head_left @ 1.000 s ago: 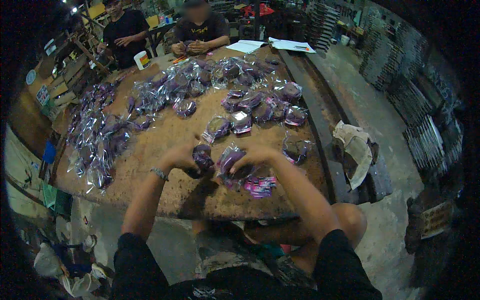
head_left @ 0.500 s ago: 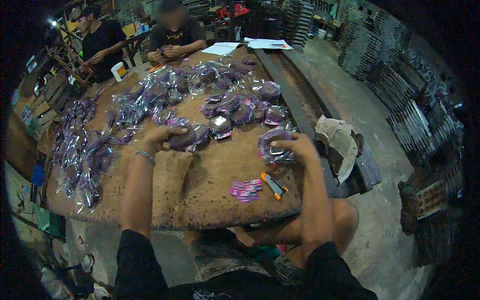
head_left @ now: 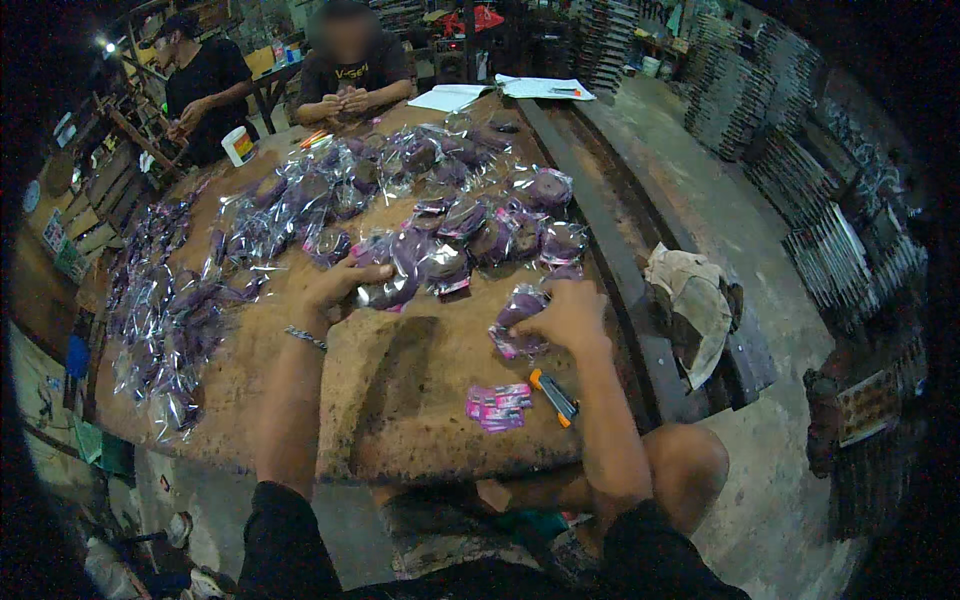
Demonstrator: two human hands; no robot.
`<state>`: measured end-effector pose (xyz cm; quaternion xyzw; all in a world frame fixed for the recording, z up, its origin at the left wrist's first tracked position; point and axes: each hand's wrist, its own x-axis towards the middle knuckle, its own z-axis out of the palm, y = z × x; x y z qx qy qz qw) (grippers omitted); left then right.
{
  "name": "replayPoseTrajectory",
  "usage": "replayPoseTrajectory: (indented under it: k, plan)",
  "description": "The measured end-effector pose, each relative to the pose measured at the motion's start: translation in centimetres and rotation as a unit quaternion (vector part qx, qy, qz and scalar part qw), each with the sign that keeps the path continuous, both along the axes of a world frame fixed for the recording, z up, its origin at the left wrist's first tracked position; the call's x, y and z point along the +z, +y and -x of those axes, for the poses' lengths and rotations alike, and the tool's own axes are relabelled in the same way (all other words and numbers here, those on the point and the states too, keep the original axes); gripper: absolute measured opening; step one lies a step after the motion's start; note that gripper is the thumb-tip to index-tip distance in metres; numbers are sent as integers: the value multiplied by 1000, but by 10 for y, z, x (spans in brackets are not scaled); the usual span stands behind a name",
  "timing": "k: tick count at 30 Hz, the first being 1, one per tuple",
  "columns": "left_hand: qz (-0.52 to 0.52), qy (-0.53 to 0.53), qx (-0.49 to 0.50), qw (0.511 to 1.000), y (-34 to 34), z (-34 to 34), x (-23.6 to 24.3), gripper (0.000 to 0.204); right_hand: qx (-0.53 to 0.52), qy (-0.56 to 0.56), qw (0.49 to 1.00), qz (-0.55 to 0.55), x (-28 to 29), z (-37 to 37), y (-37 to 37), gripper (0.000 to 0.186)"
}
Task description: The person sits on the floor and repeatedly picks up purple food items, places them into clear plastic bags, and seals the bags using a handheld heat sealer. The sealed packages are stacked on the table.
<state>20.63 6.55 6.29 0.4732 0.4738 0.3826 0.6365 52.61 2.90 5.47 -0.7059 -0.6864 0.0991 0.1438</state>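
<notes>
1. The left hand (head_left: 345, 284) pinches a clear bag (head_left: 395, 289) by its edge, beyond and left of the pink cards (head_left: 499, 407); the thumb on top probably steadies slick plastic.
2. The right hand (head_left: 572, 322) pinches a second bag (head_left: 518, 308) just beyond the cards, thumb across it.
3. Both bags contain something purple, its exact kind obscured by glare.
4. Right of the cards, a knife (head_left: 554, 398) lies on the tabletop (head_left: 420, 425), presumably for easy reach.

I can pass over the strip of tabletop (head_left: 430, 352) between my left hand (head_left: 335, 286) and the pink cards (head_left: 498, 407); beyond, wrapped packs (head_left: 490, 241) bar me, and a cutter (head_left: 554, 398) sits beside my right forearm (head_left: 612, 432).
</notes>
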Motion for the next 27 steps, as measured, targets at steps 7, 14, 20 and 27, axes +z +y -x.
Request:
replayPoseTrajectory:
  k: [7, 14, 20, 27]
  plan:
    - [-125, 317, -67, 938, 52, -80, -20, 83, 18, 169, 982, 81, -7, -36, 20, 67]
    - [-149, 232, -29, 961, 50, -92, -39, 75, 24, 714, 698, 44, -24, -35, 41, 49]
    - [-281, 367, -16, 887, 18, -49, -8, 75, 33, 743, 669, -23, -28, 4, 115, 48]
    - [-237, 577, -31, 781, 10, -21, -30, 90, 60, 383, 917, -92, -58, 67, 123, 58]
